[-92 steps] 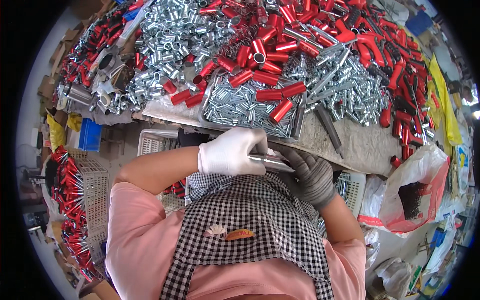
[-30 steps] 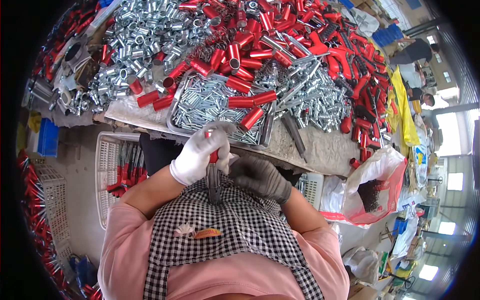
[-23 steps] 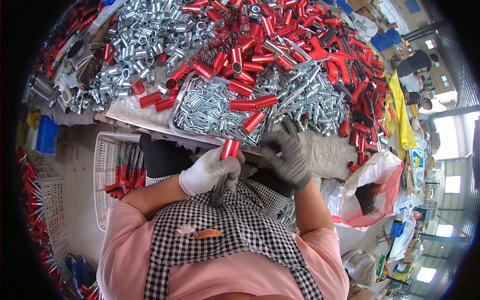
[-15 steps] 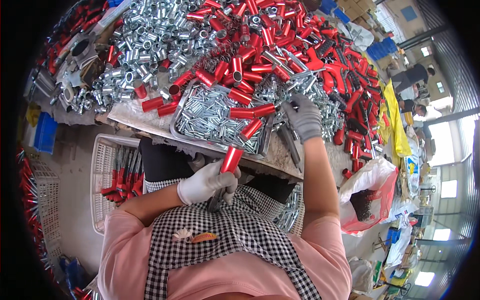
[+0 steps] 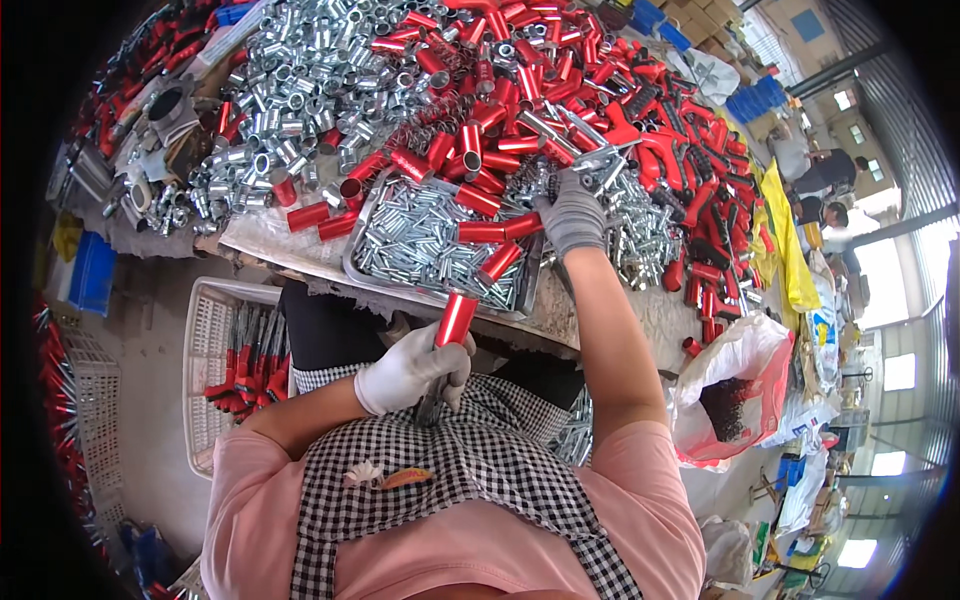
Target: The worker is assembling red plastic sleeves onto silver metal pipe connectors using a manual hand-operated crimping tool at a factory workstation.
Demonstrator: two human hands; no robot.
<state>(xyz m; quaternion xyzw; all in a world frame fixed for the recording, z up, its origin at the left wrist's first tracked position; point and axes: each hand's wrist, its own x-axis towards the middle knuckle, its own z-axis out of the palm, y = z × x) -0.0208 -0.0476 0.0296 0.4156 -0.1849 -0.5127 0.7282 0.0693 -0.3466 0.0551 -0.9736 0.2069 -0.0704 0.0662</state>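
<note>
My left hand [image 5: 412, 374], in a white glove, is closed around a red metal tube [image 5: 456, 320] with a dark lower part, held upright before my apron. My right hand [image 5: 573, 215], in a grey glove, reaches to the heap of small silvery metal parts [image 5: 632, 215] right of the tray. Its fingers are bent among the parts; what they pinch, if anything, is hidden. Beside that hand is a metal tray [image 5: 352, 262] full of short silvery pins [image 5: 415, 235], with several red tubes [image 5: 497, 262] lying on top.
Silvery collars [image 5: 290, 95] are heaped at the back left, red tubes and red-and-black handles [image 5: 690, 165] at the back right. A white basket [image 5: 200, 385] with red-handled pieces stands left of my legs. An open white-and-red sack [image 5: 690, 400] stands right of my right arm.
My right hand has moved left and slightly farther away, from the tray's right side deeper into the small metal parts. My left hand still holds the red tube in nearly the same place.
</note>
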